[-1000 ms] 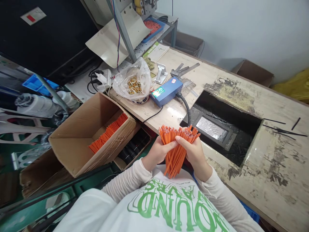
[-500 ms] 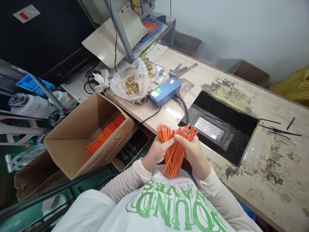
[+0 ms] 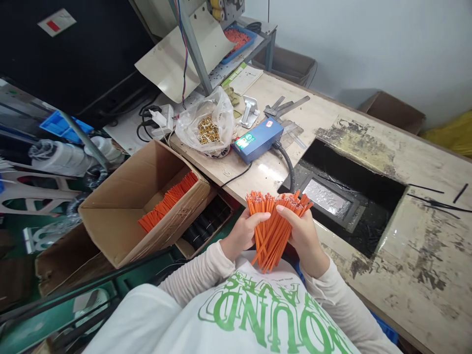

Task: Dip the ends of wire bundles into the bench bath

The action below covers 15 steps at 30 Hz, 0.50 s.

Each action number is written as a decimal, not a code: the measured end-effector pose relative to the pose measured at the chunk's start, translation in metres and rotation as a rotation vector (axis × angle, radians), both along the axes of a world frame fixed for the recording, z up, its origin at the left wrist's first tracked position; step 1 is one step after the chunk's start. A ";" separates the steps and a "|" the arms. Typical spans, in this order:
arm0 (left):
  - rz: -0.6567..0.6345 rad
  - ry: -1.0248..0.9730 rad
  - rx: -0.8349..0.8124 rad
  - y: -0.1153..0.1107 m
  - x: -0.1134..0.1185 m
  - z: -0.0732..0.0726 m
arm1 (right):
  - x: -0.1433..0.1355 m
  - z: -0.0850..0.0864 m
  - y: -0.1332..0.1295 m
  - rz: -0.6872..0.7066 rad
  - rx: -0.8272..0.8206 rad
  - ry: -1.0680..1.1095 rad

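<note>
A thick bunch of short orange wires [image 3: 271,241] is held upright in front of my shirt, by the near edge of the bench. My left hand [image 3: 245,231] is closed around its left side, thumb across the front. On the other side my right hand [image 3: 300,231] grips the rest, its thumb pressed near the top. The upper ends are fanned out, with small pale or metallic tips. Below, the strands cross and converge. Fingers behind the bunch are hidden.
Left of me a cardboard box [image 3: 110,216] holds more orange wires [image 3: 171,199]. On the bench [image 3: 368,132] are a clear bag [image 3: 184,130] of small brass-coloured parts, a blue device [image 3: 260,139] with a cable, and a dark recess [image 3: 387,196] around a metal-framed pot [image 3: 326,196].
The view has shifted slightly left, so the surroundings appear farther right. My left thumb has moved a little away from the right one, and the wire tops are fanned slightly wider.
</note>
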<state>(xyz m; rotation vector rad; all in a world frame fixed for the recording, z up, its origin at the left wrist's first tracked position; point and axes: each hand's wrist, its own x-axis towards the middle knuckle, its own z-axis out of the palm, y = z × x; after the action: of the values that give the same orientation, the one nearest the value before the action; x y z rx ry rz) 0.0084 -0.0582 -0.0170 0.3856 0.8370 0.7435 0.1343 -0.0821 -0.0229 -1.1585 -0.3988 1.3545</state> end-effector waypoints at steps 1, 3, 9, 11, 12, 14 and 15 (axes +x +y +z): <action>0.001 -0.005 -0.013 0.000 0.000 0.001 | 0.000 0.000 0.000 0.002 0.000 0.000; -0.004 -0.012 -0.010 -0.001 -0.001 0.002 | 0.000 0.000 -0.001 0.011 0.006 -0.003; -0.042 -0.053 0.017 -0.003 -0.002 -0.003 | 0.001 0.000 -0.004 0.065 0.036 -0.066; -0.059 -0.073 0.033 -0.003 -0.002 -0.004 | 0.001 0.001 -0.004 0.102 0.038 -0.111; -0.064 -0.079 0.042 -0.003 -0.002 -0.004 | 0.001 0.001 -0.004 0.121 0.031 -0.132; -0.061 -0.087 0.052 -0.003 -0.002 -0.004 | 0.001 0.003 -0.005 0.147 0.009 -0.157; -0.062 -0.090 0.046 -0.003 -0.003 -0.004 | 0.001 0.003 -0.005 0.151 0.002 -0.164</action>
<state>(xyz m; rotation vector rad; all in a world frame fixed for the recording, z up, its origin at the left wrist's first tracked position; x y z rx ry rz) 0.0053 -0.0616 -0.0208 0.4144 0.7212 0.7181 0.1351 -0.0869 -0.0198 -1.2626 -0.6165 1.3924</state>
